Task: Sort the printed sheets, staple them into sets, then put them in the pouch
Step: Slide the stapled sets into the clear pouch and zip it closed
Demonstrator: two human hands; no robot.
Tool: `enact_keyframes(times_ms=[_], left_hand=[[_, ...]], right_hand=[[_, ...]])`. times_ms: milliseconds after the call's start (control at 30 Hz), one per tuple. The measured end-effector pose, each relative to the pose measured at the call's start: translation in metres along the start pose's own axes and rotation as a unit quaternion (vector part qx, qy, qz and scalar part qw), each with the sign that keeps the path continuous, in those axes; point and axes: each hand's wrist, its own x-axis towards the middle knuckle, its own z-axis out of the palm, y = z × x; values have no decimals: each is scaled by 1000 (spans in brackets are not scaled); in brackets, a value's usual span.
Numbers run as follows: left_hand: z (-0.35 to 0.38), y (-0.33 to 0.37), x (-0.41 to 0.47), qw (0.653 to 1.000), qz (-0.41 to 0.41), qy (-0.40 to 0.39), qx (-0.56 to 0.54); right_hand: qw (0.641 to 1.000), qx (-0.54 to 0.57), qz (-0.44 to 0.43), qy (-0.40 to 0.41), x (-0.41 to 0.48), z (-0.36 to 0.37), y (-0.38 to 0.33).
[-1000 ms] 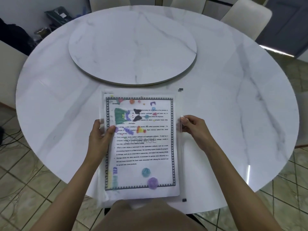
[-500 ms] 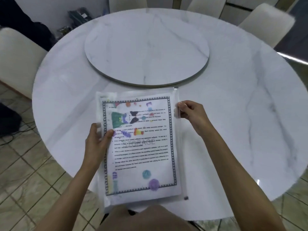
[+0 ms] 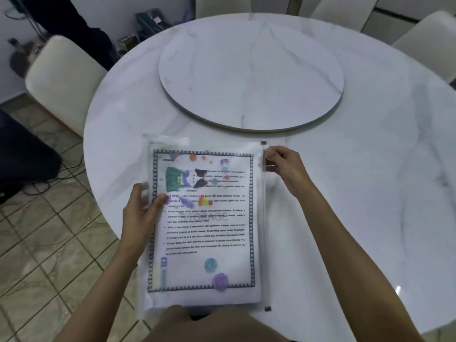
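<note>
Tiled floor (image 3: 49, 243) and a cream chair (image 3: 61, 77) lie to the left of a round white marble table (image 3: 357, 193), which carries a raised turntable (image 3: 251, 77) at its centre. The left hand (image 3: 140, 213) grips the left edge of a clear pouch (image 3: 207, 144), thumb pressed on top and the other fingers curled round the edge. The pouch lies flat at the table's near side, its near left corner past the rim, with the printed sheets (image 3: 204, 230) inside, a colourful bordered page facing up. Further right, the right hand (image 3: 288, 166) pinches the pouch's zip strip near its far right corner, fingers curled.
</note>
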Motion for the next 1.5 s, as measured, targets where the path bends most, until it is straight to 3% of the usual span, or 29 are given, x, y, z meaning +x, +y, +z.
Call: enact_keyframes(times_ms=[67,167,333,600,733,1033,1367,1500], left_hand=[[-12,-3,7,1000,4,8,-2],[-29,-12,21,1000,-4,24,-14],[-49,-27,46,998,-20,51,-9],[-40,-40,64,995,-26,21,98],[-26,-37,67,996,-41,-14,81],[28,-19,61,990,-71,-77,90],[123,6,21,986,-42,-142,81],[156,7,5,964,10,-174,202]], right_hand=[[994,-108,-7,35,1,3,17],[954,-296,-36,31,-8,8,42],[916,-395,-64,-4,-19,23,69],[904,-415,-71,77,-5,41,73],[901,-415,-66,103,-5,35,78],[937,-294,-55,179,-29,-21,71],[936,-312,-127,105,-65,-65,65],[936,-327,-116,56,-73,-68,81]])
